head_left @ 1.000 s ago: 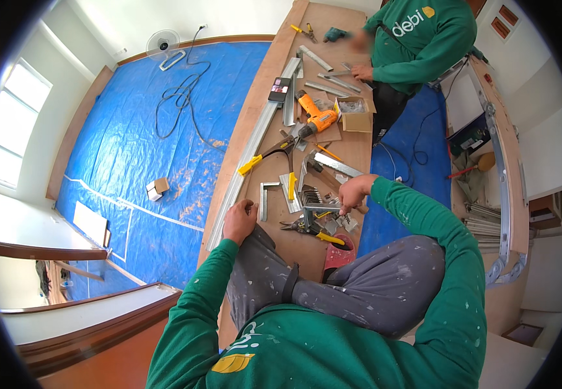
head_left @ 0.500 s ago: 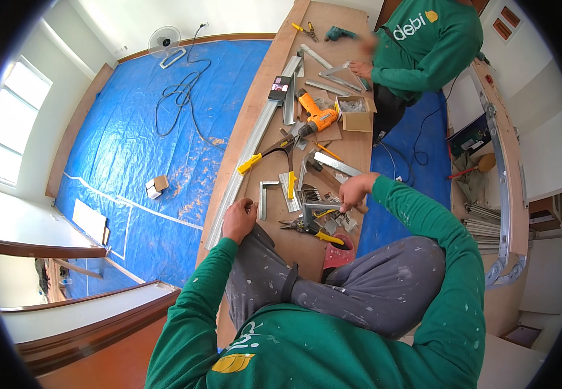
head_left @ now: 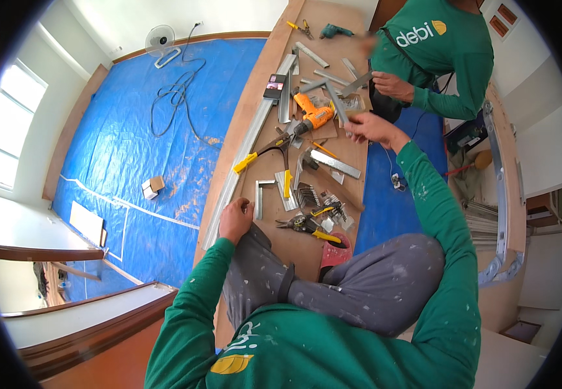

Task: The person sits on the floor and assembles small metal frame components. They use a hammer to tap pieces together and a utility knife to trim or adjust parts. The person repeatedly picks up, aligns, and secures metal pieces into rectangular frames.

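My right hand (head_left: 375,129) reaches out toward the co-worker, gripping one end of a bent, L-shaped metal channel piece (head_left: 337,102). Close by, the co-worker's hand (head_left: 392,85) holds a flat metal strip (head_left: 360,83). My left hand (head_left: 237,220) rests on my knee with its fingers curled, and I see nothing in it. Beside it lies another bent metal channel piece (head_left: 259,200). Black-and-yellow tin snips (head_left: 310,227) lie in front of my legs. A yellow-handled crimping tool (head_left: 274,148) lies open further up the wooden board.
An orange cordless drill (head_left: 313,115), a hammer (head_left: 332,178) and a phone (head_left: 275,87) lie on the wooden board (head_left: 235,172). A long metal channel (head_left: 248,152) runs along its left side. Blue sheeting (head_left: 132,142) covers the floor, with a fan (head_left: 161,40) and cable beyond.
My right hand has moved away from me, up the board toward the co-worker, carrying the bent channel piece. The co-worker has turned and raised a metal strip. My left hand stays put.
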A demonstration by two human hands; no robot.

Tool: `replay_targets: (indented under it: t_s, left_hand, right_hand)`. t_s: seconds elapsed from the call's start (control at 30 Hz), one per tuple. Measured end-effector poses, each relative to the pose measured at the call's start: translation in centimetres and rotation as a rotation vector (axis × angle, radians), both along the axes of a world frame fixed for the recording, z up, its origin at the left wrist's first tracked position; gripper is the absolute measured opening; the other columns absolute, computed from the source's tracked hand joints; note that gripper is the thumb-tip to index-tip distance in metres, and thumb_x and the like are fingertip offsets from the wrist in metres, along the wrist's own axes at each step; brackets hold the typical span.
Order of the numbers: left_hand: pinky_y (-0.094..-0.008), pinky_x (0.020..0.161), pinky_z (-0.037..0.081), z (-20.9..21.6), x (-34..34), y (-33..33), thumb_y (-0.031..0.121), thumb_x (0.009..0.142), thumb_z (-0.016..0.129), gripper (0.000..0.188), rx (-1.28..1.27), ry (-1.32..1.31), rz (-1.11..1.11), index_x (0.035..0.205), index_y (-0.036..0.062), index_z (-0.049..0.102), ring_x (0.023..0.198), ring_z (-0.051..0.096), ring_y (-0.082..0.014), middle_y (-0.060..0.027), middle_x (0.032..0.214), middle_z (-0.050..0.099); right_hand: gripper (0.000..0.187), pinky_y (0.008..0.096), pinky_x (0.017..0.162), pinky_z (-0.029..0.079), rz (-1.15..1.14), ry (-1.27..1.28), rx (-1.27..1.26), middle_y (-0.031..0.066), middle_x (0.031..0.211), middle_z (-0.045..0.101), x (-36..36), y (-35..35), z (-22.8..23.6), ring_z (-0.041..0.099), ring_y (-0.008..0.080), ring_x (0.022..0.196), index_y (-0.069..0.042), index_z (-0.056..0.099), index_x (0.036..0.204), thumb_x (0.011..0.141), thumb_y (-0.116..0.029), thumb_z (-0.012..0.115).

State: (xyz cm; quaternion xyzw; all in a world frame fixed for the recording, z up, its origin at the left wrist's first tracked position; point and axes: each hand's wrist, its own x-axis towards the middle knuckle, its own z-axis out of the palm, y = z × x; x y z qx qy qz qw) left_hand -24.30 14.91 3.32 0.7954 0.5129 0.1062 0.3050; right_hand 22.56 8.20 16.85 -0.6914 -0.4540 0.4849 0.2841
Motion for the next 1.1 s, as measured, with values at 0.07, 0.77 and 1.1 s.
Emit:
replay_targets:
  t_s: [0.07, 0.77, 1.1]
  left_hand:
    - [-0.0458, 0.091, 0.057, 0.0, 0.2, -0.2, 0.035, 0.097, 0.068, 0.034, -0.007, 0.000, -0.004, 0.109, 0.0046, 0.078, 0.099, 0.074, -0.0358, -0.0169, 0.102, 0.079]
    - [-0.0455, 0.092, 0.057, 0.4, 0.4, 0.1, 0.037, 0.098, 0.067, 0.036, -0.062, 0.054, -0.025, 0.111, 0.0048, 0.077, 0.101, 0.074, -0.0364, -0.0171, 0.104, 0.078]
    - [-0.0455, 0.089, 0.057, 0.7, 0.7, 0.1, 0.035, 0.098, 0.067, 0.034, -0.030, 0.056, -0.032, 0.107, 0.0041, 0.078, 0.098, 0.074, -0.0365, -0.0178, 0.101, 0.078]
  right_hand:
    - [0.035, 0.0272, 0.071, 0.055, -0.077, 0.045, 0.047, -0.0007, 0.094, 0.066, 0.6, 0.1, 0.7, 0.064, 0.0085, 0.083, -0.007, 0.069, 0.116, 0.107, -0.041, 0.065]
    - [0.039, 0.0337, 0.075, 0.056, -0.421, 0.036, -0.056, -0.0012, 0.095, 0.065, 6.3, 0.4, -2.2, 0.061, 0.0102, 0.082, -0.008, 0.066, 0.114, 0.106, -0.046, 0.065]
    - [0.037, 0.0331, 0.065, 0.056, -0.461, 0.006, -0.075, -0.0006, 0.088, 0.063, 6.6, 0.4, -3.8, 0.061, 0.0107, 0.075, -0.007, 0.067, 0.100, 0.106, -0.043, 0.066]
